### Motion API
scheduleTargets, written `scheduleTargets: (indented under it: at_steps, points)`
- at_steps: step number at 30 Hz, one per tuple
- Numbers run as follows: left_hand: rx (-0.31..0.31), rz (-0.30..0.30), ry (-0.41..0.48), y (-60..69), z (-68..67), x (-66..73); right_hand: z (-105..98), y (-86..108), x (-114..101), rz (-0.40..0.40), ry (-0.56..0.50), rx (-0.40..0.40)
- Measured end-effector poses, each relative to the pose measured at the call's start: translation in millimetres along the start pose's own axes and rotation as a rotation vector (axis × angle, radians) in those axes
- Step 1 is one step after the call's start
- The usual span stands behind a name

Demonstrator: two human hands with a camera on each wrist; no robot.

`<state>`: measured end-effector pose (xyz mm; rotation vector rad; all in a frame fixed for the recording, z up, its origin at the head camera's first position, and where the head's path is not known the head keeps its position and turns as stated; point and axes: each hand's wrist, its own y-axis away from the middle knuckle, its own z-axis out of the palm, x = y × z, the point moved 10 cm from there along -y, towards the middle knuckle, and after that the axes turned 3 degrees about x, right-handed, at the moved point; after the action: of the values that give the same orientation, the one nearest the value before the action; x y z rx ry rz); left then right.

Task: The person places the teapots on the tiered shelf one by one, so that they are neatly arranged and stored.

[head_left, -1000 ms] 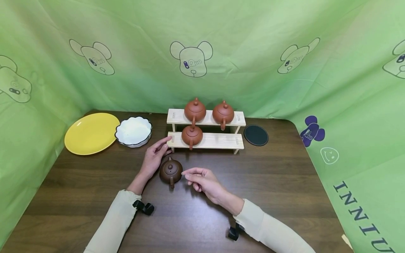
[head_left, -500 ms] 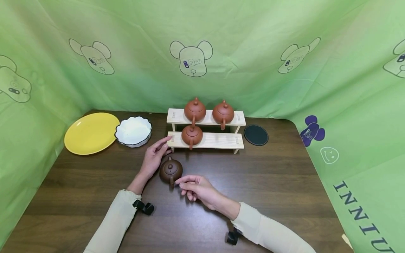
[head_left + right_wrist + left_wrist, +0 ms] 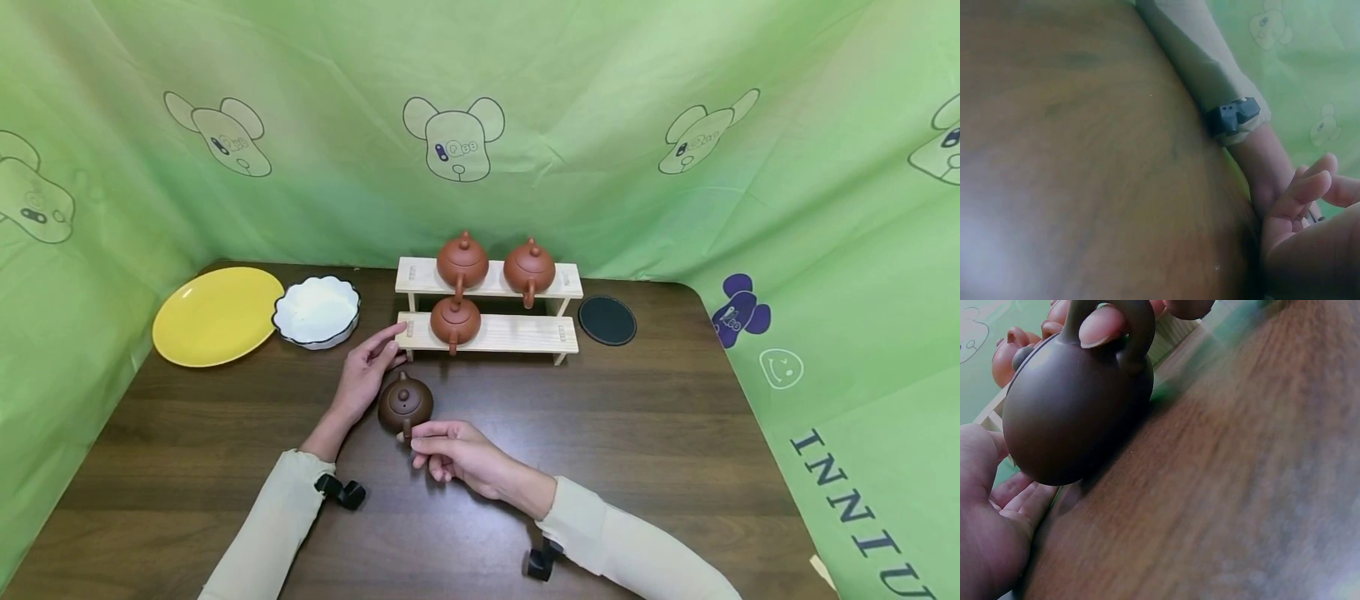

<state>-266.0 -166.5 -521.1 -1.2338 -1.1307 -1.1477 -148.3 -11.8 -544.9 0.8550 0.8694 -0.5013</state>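
Note:
A dark brown teapot [image 3: 405,402] sits on the table in front of the wooden two-step stand [image 3: 517,333], its spout pointing away and its handle towards me. My right hand [image 3: 461,457] holds that handle; in the left wrist view a fingertip [image 3: 1102,326] pokes through the handle loop of the teapot [image 3: 1075,406]. My left hand [image 3: 363,379] grips the left end of the stand's lower shelf, just left of the dark teapot. Reddish teapots stand on the stand: two on the upper shelf, such as the left one [image 3: 462,262], and one [image 3: 455,322] on the lower.
Left of the stand are a white scalloped bowl [image 3: 317,312] and a yellow plate [image 3: 217,317]. A round black coaster [image 3: 607,321] lies to its right. Green printed cloth [image 3: 600,200] hangs behind and at both sides of the brown wooden table [image 3: 637,433].
My right hand has moved left and towards me, from the dark teapot's right side to its handle, and has taken hold of it. My left hand stays on the stand.

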Motion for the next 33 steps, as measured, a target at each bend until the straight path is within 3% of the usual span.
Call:
scheduleTargets:
  at_steps: [6, 24, 33]
  points:
    - [0.0, 0.007, -0.015, 0.0, -0.7, -0.9, 4.3, -4.8, 0.2, 0.008, 0.015, -0.03]
    - [0.004, -0.001, -0.009, -0.3, -0.5, -1.4, -5.1, -8.6, -2.3, 0.001, -0.004, 0.058]
    - [0.005, -0.002, -0.004, -0.7, 0.4, 0.0, -7.7, -3.8, -5.9, -0.012, -0.008, 0.061]
